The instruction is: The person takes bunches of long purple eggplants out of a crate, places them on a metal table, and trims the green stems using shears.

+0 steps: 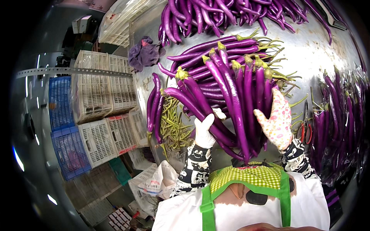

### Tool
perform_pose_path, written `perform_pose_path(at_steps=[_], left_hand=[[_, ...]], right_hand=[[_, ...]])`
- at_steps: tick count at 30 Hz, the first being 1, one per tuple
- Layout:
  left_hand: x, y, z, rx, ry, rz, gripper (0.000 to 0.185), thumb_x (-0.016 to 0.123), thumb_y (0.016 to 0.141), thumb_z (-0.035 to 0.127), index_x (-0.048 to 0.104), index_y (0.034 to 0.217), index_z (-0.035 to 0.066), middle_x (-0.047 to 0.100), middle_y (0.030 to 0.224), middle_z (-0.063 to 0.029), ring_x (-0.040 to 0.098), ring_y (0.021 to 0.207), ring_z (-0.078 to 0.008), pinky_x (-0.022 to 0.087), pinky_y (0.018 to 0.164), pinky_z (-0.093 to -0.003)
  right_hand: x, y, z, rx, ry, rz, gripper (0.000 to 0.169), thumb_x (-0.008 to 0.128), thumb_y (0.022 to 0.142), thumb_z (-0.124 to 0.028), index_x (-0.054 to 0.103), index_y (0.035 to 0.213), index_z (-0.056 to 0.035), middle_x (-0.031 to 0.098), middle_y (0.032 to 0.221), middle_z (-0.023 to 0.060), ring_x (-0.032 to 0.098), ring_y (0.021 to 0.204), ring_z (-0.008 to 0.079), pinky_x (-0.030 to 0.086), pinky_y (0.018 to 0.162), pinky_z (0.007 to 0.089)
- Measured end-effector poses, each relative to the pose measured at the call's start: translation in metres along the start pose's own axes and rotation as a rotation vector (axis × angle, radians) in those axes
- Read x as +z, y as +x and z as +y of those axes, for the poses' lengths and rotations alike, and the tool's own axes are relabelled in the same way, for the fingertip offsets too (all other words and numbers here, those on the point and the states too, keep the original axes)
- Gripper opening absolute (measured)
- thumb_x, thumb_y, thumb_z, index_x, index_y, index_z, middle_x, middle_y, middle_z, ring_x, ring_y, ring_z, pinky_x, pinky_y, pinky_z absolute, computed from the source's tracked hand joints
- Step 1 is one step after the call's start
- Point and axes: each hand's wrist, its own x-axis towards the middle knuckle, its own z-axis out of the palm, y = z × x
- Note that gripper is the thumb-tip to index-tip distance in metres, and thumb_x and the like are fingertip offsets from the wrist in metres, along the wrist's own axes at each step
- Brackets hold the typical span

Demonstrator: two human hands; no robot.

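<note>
My left hand (204,131), in a white glove, grips long purple eggplants (193,104) at the left of a loose bundle. White fingertips show on their far side. At the bundle's right side, my right hand (276,121), in a floral-print glove, cups other eggplants (248,98) with its thumb over them; its fingertips are partly hidden. The held eggplants have short green caps pointing away from me. Beneath and beyond them, a pile of eggplants (199,57) lies crosswise with long stems to the right. Cut green stems (175,122) lie left of my left hand.
The metal table (147,57) bears red-handled scissors (305,130), bagged eggplants (338,115) at right, a larger eggplant heap (216,13) at the far side, a purple cloth (145,53) and a few loose eggplants (153,106) at left. Plastic crates (96,86) stand stacked beyond its left edge.
</note>
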Motion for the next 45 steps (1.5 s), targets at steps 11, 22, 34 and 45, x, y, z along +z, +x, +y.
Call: perform_pose_path(at_steps=[11, 22, 34, 45], left_hand=[[0.006, -0.013, 0.011, -0.038, 0.040, -0.036, 0.038, 0.069, 0.085, 0.024, 0.058, 0.108, -0.004, 0.066, 0.093, -0.0126, 0.066, 0.080, -0.0237, 0.056, 0.072, -0.0352], [0.029, -0.022, 0.017, 0.060, 0.082, -0.247, 0.038, 0.068, 0.082, 0.019, 0.058, 0.109, -0.005, 0.066, 0.087, -0.0132, 0.065, 0.077, -0.0226, 0.053, 0.072, -0.0343], [0.026, -0.016, 0.016, -0.083, 0.090, -0.211, 0.036, 0.064, 0.086, 0.025, 0.062, 0.103, -0.007, 0.068, 0.082, -0.0138, 0.066, 0.076, -0.0234, 0.054, 0.072, -0.0355], [0.041, -0.014, 0.015, -0.004, 0.181, -0.262, 0.028, 0.060, 0.090, 0.019, 0.062, 0.104, -0.005, 0.068, 0.085, -0.0139, 0.065, 0.074, -0.0206, 0.053, 0.069, -0.0331]], right_hand=[[-0.050, 0.044, -0.033, -0.252, 0.038, 0.408, 0.054, 0.076, 0.079, -0.023, 0.056, 0.124, -0.0020, 0.061, 0.113, 0.0181, 0.059, 0.104, 0.0312, 0.047, 0.089, 0.0411], [-0.038, 0.075, -0.119, -0.004, 1.070, -0.737, 0.046, 0.071, 0.085, -0.023, 0.058, 0.122, 0.0013, 0.067, 0.093, 0.0147, 0.066, 0.080, 0.0172, 0.054, 0.069, 0.0331], [0.012, 0.084, -0.084, -0.083, 1.236, -0.566, 0.036, 0.055, 0.098, -0.024, 0.058, 0.125, -0.0006, 0.066, 0.105, 0.0094, 0.065, 0.082, 0.0142, 0.054, 0.072, 0.0287], [0.010, 0.083, -0.101, -0.278, 0.705, -0.257, 0.038, 0.048, 0.097, -0.023, 0.053, 0.125, 0.0025, 0.060, 0.104, 0.0206, 0.059, 0.097, 0.0351, 0.049, 0.082, 0.0414]])
